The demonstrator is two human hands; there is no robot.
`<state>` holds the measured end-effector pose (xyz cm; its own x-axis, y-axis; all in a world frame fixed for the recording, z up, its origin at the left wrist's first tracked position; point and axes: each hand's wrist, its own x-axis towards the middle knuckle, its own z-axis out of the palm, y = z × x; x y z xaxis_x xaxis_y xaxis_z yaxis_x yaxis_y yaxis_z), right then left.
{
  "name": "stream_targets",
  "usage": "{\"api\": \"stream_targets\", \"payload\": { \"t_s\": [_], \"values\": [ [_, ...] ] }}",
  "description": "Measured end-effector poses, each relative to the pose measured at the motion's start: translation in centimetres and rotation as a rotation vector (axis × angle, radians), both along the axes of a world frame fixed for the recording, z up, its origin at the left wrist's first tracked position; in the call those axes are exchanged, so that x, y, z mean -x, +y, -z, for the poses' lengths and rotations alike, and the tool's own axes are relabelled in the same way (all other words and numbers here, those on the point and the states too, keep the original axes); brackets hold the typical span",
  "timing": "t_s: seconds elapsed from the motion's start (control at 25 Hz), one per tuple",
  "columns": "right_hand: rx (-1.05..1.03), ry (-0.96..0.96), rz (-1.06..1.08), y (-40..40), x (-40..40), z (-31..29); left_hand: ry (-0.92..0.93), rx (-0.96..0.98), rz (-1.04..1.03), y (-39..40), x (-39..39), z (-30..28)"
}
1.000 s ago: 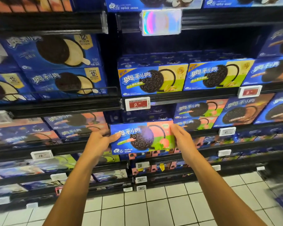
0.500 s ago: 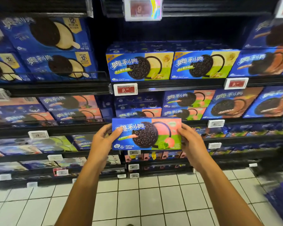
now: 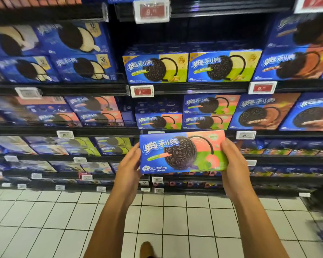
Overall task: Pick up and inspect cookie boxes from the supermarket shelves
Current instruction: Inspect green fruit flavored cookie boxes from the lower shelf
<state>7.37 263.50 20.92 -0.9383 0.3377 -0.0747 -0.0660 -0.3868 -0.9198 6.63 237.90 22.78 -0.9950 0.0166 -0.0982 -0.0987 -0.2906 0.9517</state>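
Your left hand (image 3: 130, 165) and right hand (image 3: 233, 164) each grip a short end of the cookie box (image 3: 182, 152), fingers curled behind it and thumbs at the front edges, so the box hangs in the air in front of the shelves (image 3: 194, 86), clear of their front edge and level with the lower rows, its printed face turned up toward you. To inspect it well, keep the pinch light and at the ends as it is now, since the card walls will likely dent if you squeeze the middle; tilt the face toward the light to read the small print at the lower left corner, then roll the box between your palms to check the back and the end flaps, which are hidden from this view. Just above and behind the box, along the shelf edge, stand more peach boxes (image 3: 206, 111) of the same design, with yellow-green boxes (image 3: 190, 67) on the shelf above and a red price tag (image 3: 142, 90) clipped to that shelf's front rail. The stacked boxes and rail sit close behind your knuckles, so turn the box toward yourself. Below, a shoe tip (image 3: 146, 249) shows on the tiled floor (image 3: 63, 220).
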Motion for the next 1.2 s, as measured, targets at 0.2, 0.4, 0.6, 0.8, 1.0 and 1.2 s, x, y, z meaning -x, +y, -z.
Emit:
{"api": "stream_targets", "payload": {
  "t_s": [0.2, 0.4, 0.6, 0.8, 1.0, 1.2],
  "values": [
    [0.078, 0.059, 0.005, 0.2, -1.7, -0.3, 0.049, -0.027, -0.034, 0.8, -2.3, -1.6],
    [0.063, 0.089, 0.047, 0.4, -2.1, -2.1, 0.074, -0.042, -0.033, 2.0, -2.4, -2.9],
    [0.059, 0.077, 0.045, 1.0, -2.5, -3.2, 0.148, -0.008, -0.001, 2.3, -2.1, -4.3],
    [0.075, 0.084, 0.012, 1.5, -2.8, -3.6, 0.166, -0.047, 0.003, 2.5, -2.1, -4.9],
    [0.245, 0.036, 0.043, 2.4, -3.2, -2.6, 0.175, -0.094, 0.092, 3.4, -2.4, -5.5],
    [0.48, -0.116, 0.111, 2.1, -2.7, -0.2, 0.291, -0.115, 0.151, 6.8, -3.3, -5.8]
  ]
}}
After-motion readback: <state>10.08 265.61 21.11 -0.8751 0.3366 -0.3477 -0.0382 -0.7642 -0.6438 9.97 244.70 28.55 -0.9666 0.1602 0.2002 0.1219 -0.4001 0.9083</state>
